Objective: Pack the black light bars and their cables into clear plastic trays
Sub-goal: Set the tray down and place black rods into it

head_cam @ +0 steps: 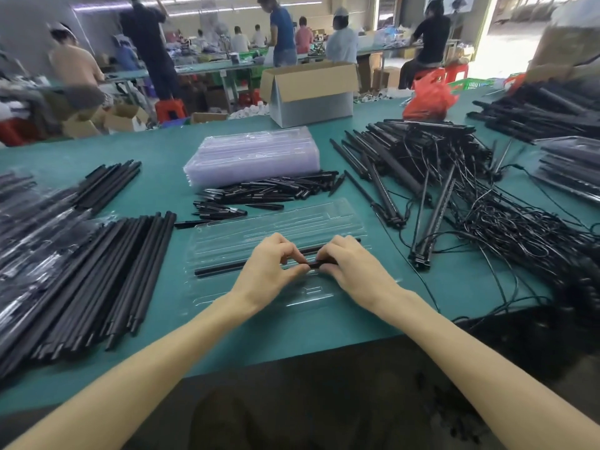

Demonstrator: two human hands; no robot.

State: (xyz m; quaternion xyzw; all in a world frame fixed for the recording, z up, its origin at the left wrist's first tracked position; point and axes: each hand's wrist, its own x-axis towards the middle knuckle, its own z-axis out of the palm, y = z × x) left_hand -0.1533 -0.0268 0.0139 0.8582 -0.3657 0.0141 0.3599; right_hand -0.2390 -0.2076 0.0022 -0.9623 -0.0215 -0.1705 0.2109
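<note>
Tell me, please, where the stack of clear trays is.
Head view: the stack of clear trays sits behind the short black pieces, left of the tangled cables.

The left forearm (156, 352) and right forearm (454, 339), both bare, reach forward and converge. The left hand (268, 266) and right hand (352, 266) sit knuckles-up, almost touching. Each has its fingers curled, pinching a black light bar (224, 267) between thumb and fingertips.
</note>
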